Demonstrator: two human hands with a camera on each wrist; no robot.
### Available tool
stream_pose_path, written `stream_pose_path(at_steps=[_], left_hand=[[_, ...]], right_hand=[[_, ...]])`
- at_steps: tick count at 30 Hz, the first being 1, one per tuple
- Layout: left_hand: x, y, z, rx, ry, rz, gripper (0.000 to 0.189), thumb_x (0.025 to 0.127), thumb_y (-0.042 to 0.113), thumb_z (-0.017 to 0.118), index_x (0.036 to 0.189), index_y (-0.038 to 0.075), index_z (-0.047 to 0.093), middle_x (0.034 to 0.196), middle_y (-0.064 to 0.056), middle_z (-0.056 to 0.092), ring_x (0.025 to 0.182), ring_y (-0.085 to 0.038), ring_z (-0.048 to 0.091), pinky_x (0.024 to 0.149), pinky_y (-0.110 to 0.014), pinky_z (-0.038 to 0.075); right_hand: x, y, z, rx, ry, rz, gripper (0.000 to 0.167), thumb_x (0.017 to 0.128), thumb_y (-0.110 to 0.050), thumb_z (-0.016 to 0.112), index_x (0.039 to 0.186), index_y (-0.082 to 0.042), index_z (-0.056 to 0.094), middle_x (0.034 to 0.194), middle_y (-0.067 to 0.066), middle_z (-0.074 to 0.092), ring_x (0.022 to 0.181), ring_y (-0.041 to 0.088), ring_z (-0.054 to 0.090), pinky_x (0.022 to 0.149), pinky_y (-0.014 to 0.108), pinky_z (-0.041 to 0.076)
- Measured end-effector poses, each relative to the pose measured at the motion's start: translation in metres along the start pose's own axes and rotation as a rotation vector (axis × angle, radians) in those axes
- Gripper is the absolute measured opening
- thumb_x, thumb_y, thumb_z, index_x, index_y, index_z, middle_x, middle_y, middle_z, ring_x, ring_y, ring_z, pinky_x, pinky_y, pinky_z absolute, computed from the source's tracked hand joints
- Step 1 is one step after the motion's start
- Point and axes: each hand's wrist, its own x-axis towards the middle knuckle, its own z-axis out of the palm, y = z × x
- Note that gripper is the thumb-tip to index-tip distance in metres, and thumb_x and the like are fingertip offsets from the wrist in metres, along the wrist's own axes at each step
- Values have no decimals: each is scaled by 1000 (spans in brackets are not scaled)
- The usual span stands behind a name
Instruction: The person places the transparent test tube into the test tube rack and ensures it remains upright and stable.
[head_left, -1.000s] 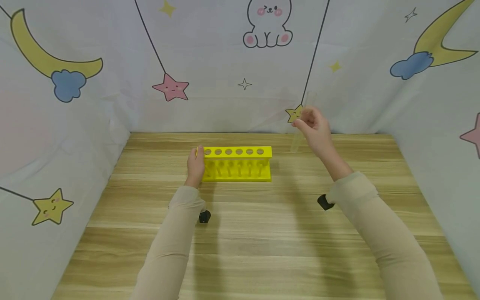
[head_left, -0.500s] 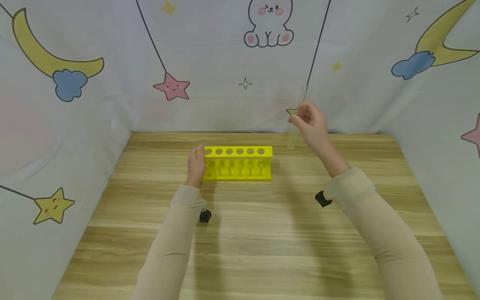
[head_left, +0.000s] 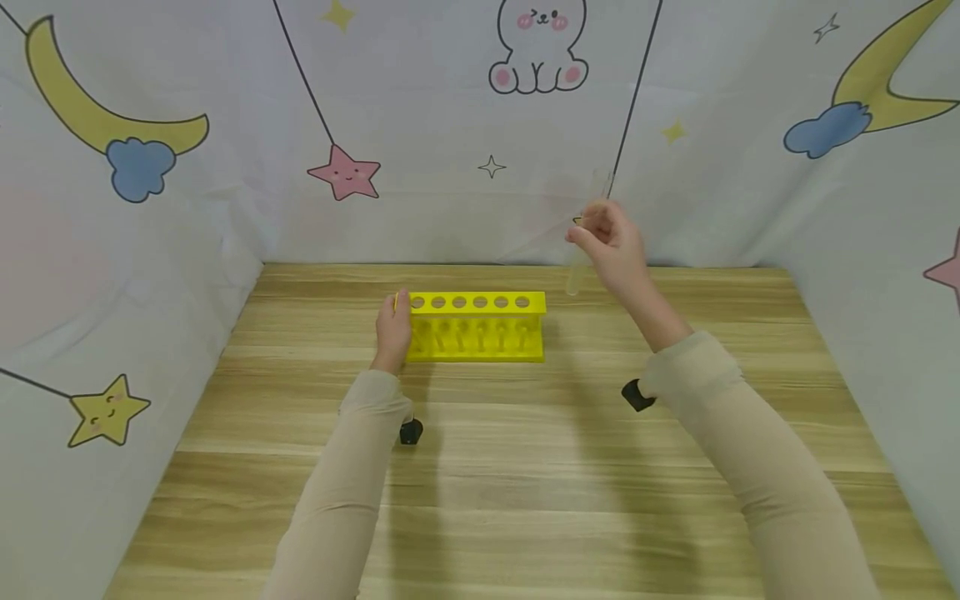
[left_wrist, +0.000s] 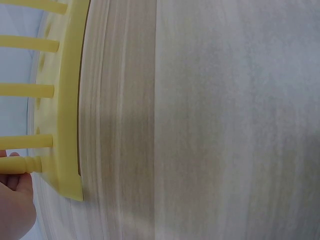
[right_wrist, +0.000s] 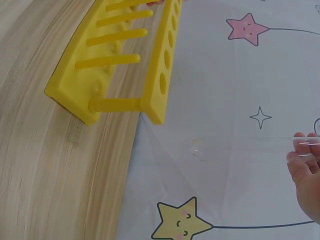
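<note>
A yellow test tube rack (head_left: 477, 302) stands on the wooden table, with a row of round holes along its top bar and upright pegs on its base. My left hand (head_left: 392, 332) grips the rack's left end; in the left wrist view its fingers curl around the end post (left_wrist: 20, 165). To the right of the rack and above the table, my right hand (head_left: 615, 246) pinches a clear test tube (head_left: 573, 279). The tube is nearly upright, its rounded end down and apart from the rack. In the right wrist view the tube (right_wrist: 225, 149) looks transparent, with nothing visible inside.
The wooden table (head_left: 495, 483) reaches back to a white cloth (head_left: 427, 225) printed with stars, moons and a bear-like figure. Cloth also hangs at both sides. A small black device sits at each wrist, the right one (head_left: 637, 395) near the sleeve cuff.
My right hand has moved left and slightly up with the test tube, closer to the rack's right end. The left hand and the rack have stayed in place.
</note>
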Motion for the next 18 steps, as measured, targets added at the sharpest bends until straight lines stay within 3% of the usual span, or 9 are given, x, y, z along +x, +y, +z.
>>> stream_pose_path(at_steps=[8,18], left_hand=[[1,-1,0,-5,-1,12,50,94,47,24,104,1,42,82,-3,33,81,-19,34,69,-29,29],[1,-2,0,-14,-11,17,49,94,48,24,102,3,41,77,-2,29,74,-17,31,65,-28,28]], right_hand=[[-2,-7,9,12,13,-13,13,85,-4,54,94,-11,48,75,-4,55,72,-1,57,76,17,44],[-1,-5,15,32,6,-30,12,86,-3,53,93,-11,47,75,-3,55,72,1,57,76,17,45]])
